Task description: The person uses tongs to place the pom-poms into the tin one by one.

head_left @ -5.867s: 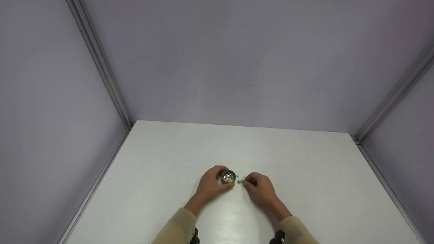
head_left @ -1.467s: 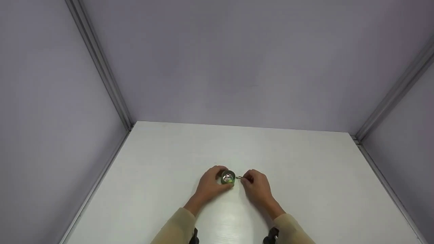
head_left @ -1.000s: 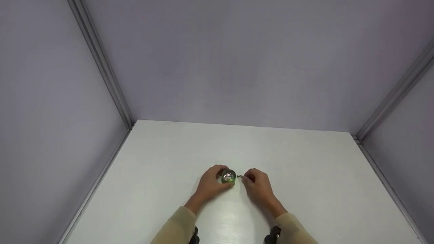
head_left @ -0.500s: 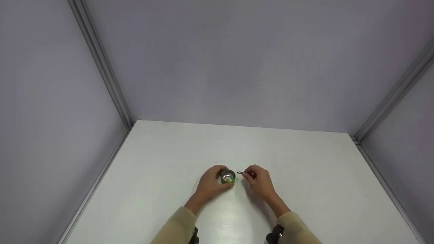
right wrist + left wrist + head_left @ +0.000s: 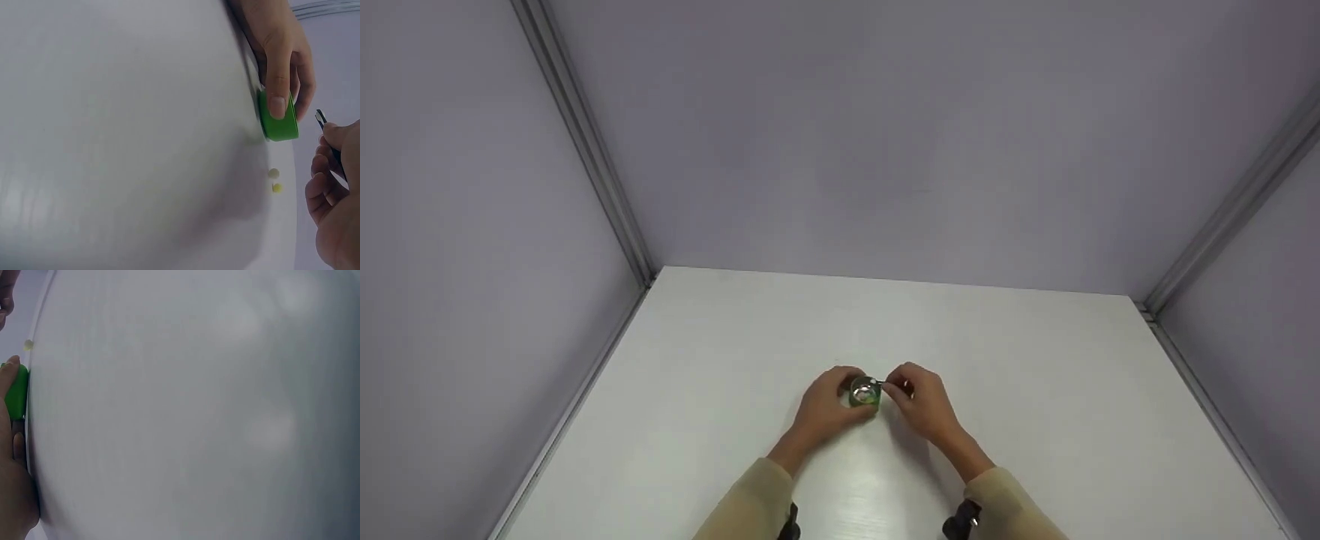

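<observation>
From my remote seat I start at the left: a grey wall panel (image 5: pixel 472 247) and its metal corner rail (image 5: pixel 585 142) run down to the white desk (image 5: pixel 697 420). My left hand (image 5: pixel 826 409) sits near the middle of the desk, fingers and thumb curled round a small green cup (image 5: pixel 865 393) with a shiny inside. In the right wrist view the thumb presses flat on the green side of the cup, the other fingers wrapping behind it. The cup stands upright on the desk.

Just right of the cup, my right hand (image 5: pixel 924 409) pinches thin metal tweezers (image 5: pixel 889 386) between thumb and fingertips, the rest of the fingers curled in. The tips of the tweezers reach the cup's rim in the head view; whether they carry anything I cannot tell.

In the right wrist view two small beads (image 5: pixel 275 180), one pale and one yellow, lie on the desk close to the cup, between it and the right hand. Beige sleeves (image 5: pixel 750 502) cover both forearms. Farther right, another rail (image 5: pixel 1222 225) and wall panel close off the desk.
</observation>
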